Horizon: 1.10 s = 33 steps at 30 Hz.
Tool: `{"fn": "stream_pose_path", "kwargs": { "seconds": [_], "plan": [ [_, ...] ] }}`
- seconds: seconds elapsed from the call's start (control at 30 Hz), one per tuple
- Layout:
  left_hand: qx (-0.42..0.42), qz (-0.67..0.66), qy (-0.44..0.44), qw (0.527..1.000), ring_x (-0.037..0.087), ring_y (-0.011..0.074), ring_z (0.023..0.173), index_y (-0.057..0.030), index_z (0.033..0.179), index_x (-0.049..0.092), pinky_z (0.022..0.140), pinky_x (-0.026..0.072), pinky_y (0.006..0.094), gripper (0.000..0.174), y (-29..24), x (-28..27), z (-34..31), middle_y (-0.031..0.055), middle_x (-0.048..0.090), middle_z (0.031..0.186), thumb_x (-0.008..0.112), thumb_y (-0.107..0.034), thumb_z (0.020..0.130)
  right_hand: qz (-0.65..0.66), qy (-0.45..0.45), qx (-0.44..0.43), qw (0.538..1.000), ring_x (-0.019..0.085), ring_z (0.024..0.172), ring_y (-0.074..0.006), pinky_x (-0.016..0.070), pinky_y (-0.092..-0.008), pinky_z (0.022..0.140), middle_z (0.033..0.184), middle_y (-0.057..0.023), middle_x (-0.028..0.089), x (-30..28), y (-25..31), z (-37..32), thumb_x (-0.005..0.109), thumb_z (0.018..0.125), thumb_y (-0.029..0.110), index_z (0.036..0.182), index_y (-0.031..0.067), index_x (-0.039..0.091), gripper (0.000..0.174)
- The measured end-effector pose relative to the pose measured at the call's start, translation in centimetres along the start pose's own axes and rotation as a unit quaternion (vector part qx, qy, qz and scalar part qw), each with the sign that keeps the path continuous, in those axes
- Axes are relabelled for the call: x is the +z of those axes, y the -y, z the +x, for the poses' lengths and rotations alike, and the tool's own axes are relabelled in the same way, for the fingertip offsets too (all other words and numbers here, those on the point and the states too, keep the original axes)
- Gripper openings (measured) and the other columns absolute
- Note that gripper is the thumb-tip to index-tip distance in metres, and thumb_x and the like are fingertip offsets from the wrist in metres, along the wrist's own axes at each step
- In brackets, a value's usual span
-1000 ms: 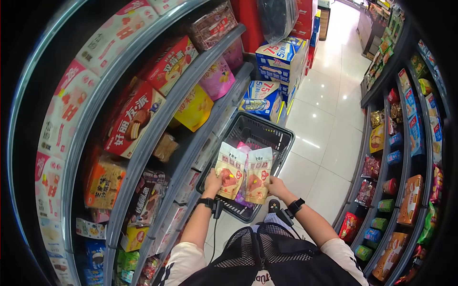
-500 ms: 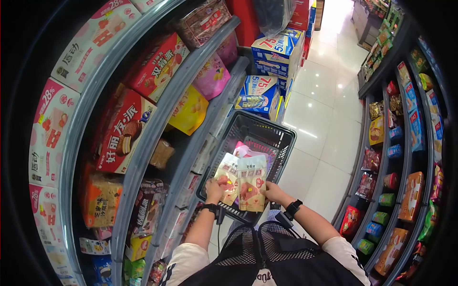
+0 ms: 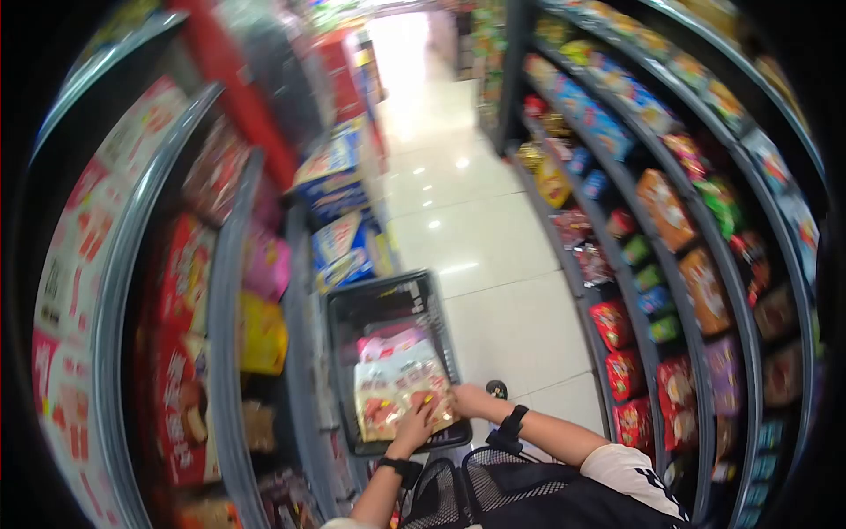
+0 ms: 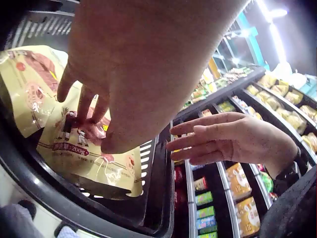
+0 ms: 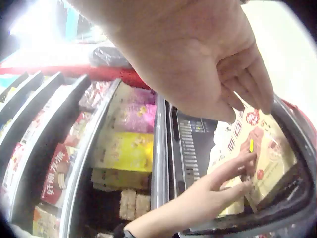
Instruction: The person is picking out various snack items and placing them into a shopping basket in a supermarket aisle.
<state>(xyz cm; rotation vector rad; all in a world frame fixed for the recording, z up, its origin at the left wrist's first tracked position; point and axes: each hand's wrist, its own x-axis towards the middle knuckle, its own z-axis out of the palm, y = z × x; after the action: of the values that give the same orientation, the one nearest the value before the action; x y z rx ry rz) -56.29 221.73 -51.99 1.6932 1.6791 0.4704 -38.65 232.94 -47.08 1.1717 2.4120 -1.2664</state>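
Two cream snack pouches with red print lie side by side in a black shopping basket (image 3: 374,300): the left pouch (image 3: 379,410) and the right pouch (image 4: 84,158), which reads 200g. My left hand (image 3: 414,430) rests its spread fingertips on the front of the right pouch, as the left wrist view shows. Beside the basket's right rim is my right hand (image 4: 228,139), its fingers loosely extended and holding nothing. In the right wrist view its fingertips overlap that pouch's edge. A pink package (image 3: 392,342) lies partly hidden under the pouches.
Shelves of boxed and bagged snacks stand left, with a yellow bag (image 3: 263,333) near the basket. Blue-and-white cartons (image 3: 342,251) are stacked beyond it. Across the tiled aisle floor (image 3: 493,317) stands another shelf unit (image 3: 652,291) of packaged snacks.
The pouches, earlier gripped one in each hand over the basket, now lie in it. My left hand has moved right onto the right pouch; my right hand has let go. The view has swung right.
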Motion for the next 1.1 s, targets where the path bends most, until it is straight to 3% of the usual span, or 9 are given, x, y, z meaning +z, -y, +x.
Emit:
{"fn": "stream_pose_path", "kwargs": {
  "seconds": [0.1, 0.23, 0.3, 0.37, 0.47, 0.57, 0.7, 0.73, 1.1],
  "plan": [
    [0.033, 0.037, 0.045, 0.998, 0.056, 0.0384, 0.105, -0.0176, 0.127, 0.053, 0.086, 0.0482, 0.0448, 0.049, 0.2, 0.4, 1.8, 0.0195, 0.053, 0.123, 0.060, -0.020, 0.078, 0.084, -0.004, -0.002, 0.996, 0.063, 0.089, -0.0399, 0.0493, -0.0442, 0.081, 0.095, -0.0218, 0.066, -2.0, -2.3, -3.3, 0.049, 0.085, 0.019, 0.107, 0.0033, 0.064, 0.031],
    [0.159, 0.080, -0.007, 0.984, 0.059, 0.0364, 0.098, -0.0138, 0.122, 0.057, 0.082, 0.0496, 0.0435, 0.042, 1.8, 3.7, 5.4, 0.0171, 0.058, 0.115, 0.060, -0.019, 0.080, 0.131, -0.063, 0.081, 0.986, 0.060, 0.099, -0.0381, 0.0465, -0.0427, 0.089, 0.106, -0.0210, 0.064, -3.7, -7.0, -9.7, 0.044, 0.086, 0.015, 0.113, 0.0035, 0.061, 0.034],
    [-0.029, -0.011, 0.136, 0.990, 0.059, 0.0362, 0.094, -0.0019, 0.112, 0.059, 0.084, 0.0477, 0.0399, 0.029, -0.3, 3.1, 6.7, 0.0182, 0.063, 0.097, 0.055, -0.011, 0.086, 0.171, -0.133, 0.117, 0.969, 0.060, 0.101, -0.0356, 0.0471, -0.0410, 0.088, 0.107, -0.0204, 0.064, -3.8, -9.4, -13.3, 0.046, 0.083, 0.013, 0.110, 0.0028, 0.063, 0.034],
    [0.057, 0.113, 0.190, 0.974, 0.062, 0.0351, 0.087, -0.0010, 0.098, 0.065, 0.079, 0.0483, 0.0417, 0.026, 0.5, 4.0, 7.6, 0.0193, 0.066, 0.094, 0.048, -0.019, 0.092, 0.190, -0.181, 0.131, 0.956, 0.060, 0.101, -0.0360, 0.0472, -0.0415, 0.088, 0.107, -0.0213, 0.064, -4.4, -11.2, -17.9, 0.045, 0.084, 0.014, 0.111, 0.0023, 0.062, 0.034],
    [0.199, 0.134, 0.260, 0.935, 0.059, 0.0398, 0.091, -0.0023, 0.097, 0.064, 0.080, 0.0472, 0.0450, 0.029, -12.6, -0.5, 8.4, 0.0227, 0.064, 0.096, 0.042, -0.021, 0.093, 0.234, -0.235, 0.176, 0.927, 0.060, 0.100, -0.0361, 0.0468, -0.0417, 0.090, 0.107, -0.0203, 0.064, -4.2, -13.7, -24.3, 0.043, 0.087, 0.015, 0.114, 0.0029, 0.060, 0.034],
    [0.159, 0.223, 0.249, 0.929, 0.057, 0.0414, 0.095, -0.0033, 0.101, 0.063, 0.082, 0.0464, 0.0462, 0.027, -13.8, 4.8, 11.6, 0.0242, 0.062, 0.100, 0.045, -0.021, 0.092, 0.261, -0.275, 0.204, 0.903, 0.061, 0.099, -0.0313, 0.0464, -0.0388, 0.090, 0.106, -0.0170, 0.065, -4.1, -14.9, -31.5, 0.043, 0.091, 0.019, 0.121, 0.0054, 0.056, 0.035],
    [0.423, 0.153, 0.146, 0.881, 0.058, 0.0398, 0.098, -0.0027, 0.105, 0.062, 0.085, 0.0456, 0.0462, 0.026, -29.5, 6.6, 9.5, 0.0215, 0.062, 0.102, 0.051, -0.021, 0.091, 0.280, -0.387, 0.210, 0.853, 0.062, 0.097, -0.0329, 0.0483, -0.0393, 0.086, 0.105, -0.0172, 0.065, -3.0, -16.6, -40.8, 0.046, 0.091, 0.017, 0.114, 0.0051, 0.059, 0.028],
    [0.322, 0.046, 0.179, 0.929, 0.058, 0.0392, 0.098, -0.0012, 0.109, 0.060, 0.086, 0.0453, 0.0451, 0.030, -35.8, 6.5, 7.6, 0.0208, 0.063, 0.099, 0.057, -0.023, 0.088, 0.280, -0.397, 0.213, 0.848, 0.062, 0.097, -0.0329, 0.0483, -0.0393, 0.086, 0.105, -0.0172, 0.065, -2.5, -17.1, -43.1, 0.046, 0.091, 0.017, 0.114, 0.0051, 0.059, 0.028],
    [0.576, -0.024, 0.306, 0.758, 0.060, 0.0318, 0.097, -0.0068, 0.105, 0.064, 0.082, 0.0489, 0.0392, 0.022, -63.3, 22.9, 2.1, 0.0133, 0.064, 0.101, 0.058, -0.010, 0.084, 0.137, -0.743, 0.307, 0.579, 0.063, 0.091, -0.0268, 0.0495, -0.0351, 0.080, 0.100, -0.0121, 0.064, 0.7, -15.7, -68.3, 0.053, 0.089, 0.008, 0.107, 0.0055, 0.062, 0.020]
  ]
}}
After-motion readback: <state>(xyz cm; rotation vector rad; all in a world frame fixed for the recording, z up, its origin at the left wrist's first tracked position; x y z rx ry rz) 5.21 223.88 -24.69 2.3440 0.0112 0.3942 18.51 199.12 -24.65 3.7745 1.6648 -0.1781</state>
